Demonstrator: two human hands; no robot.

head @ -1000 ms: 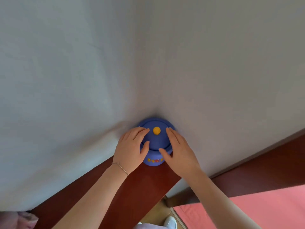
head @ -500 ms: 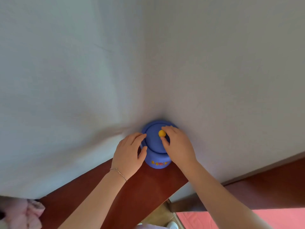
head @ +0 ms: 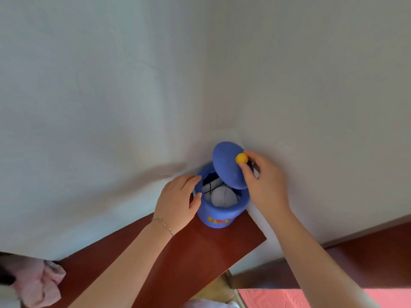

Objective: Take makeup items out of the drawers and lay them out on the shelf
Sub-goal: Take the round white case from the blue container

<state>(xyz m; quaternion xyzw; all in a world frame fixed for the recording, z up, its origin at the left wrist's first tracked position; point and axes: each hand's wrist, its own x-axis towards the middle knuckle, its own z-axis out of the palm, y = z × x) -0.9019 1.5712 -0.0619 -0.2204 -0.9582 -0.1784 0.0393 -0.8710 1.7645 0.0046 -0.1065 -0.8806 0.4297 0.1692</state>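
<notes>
A blue round jar (head: pixel 219 215) with yellow lettering stands at the far end of a dark red wooden shelf (head: pixel 200 252), in the corner of two white walls. My right hand (head: pixel 263 183) pinches the yellow knob (head: pixel 241 158) of the blue lid (head: pixel 226 165) and holds the lid tilted up above the jar's right side. My left hand (head: pixel 178 201) rests against the jar's left side, fingers on the rim. Inside the jar I see white items (head: pixel 223 197) and a thin black cord; what they are is unclear.
White walls (head: pixel 111 107) close in behind and on both sides of the jar. A pink cloth (head: pixel 42 283) lies at the shelf's near left. Below on the right are a dark red baseboard (head: pixel 378 245) and a pink mat (head: pixel 278 298).
My right hand took the yellow knob and lifted the lid off the jar, tilting it up to the right. The jar's inside now shows. My left hand stayed on the jar.
</notes>
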